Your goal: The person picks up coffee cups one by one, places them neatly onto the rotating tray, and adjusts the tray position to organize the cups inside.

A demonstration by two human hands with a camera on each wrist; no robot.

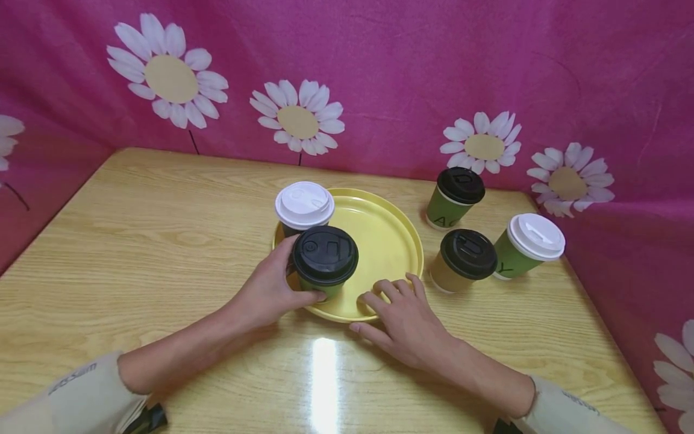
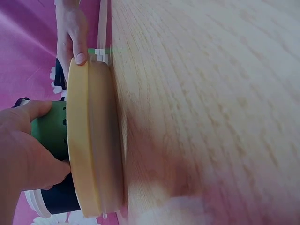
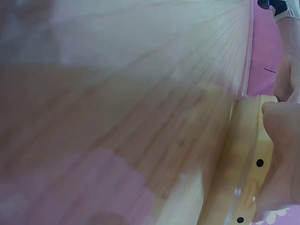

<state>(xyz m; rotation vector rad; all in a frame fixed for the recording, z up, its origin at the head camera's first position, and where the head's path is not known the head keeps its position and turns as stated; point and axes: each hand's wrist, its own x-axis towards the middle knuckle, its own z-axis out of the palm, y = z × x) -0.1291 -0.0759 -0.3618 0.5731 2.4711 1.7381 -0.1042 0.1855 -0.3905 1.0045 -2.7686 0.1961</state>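
Note:
On the left part of a round yellow tray (image 1: 379, 241) stands a green paper cup (image 1: 320, 290) with a black lid. My left hand (image 1: 273, 280) grips this cup low on its side, thumb toward me. Just behind it is a dark cup with a white lid (image 1: 305, 204), its body mostly hidden. My right hand (image 1: 409, 325) holds the tray's near right rim, thumb outside and fingers curled over the inside. In the left wrist view, that thumb (image 2: 79, 57) lies against the rim. The right wrist view shows the tray's side (image 3: 259, 161) with black dots.
Right of the tray stand a green cup with a black lid (image 1: 454, 199), a tan cup with a black lid (image 1: 463, 260) and a green cup with a white lid (image 1: 526, 247). A pink daisy-printed cloth (image 1: 390, 78) hangs behind the wooden table (image 1: 135, 241).

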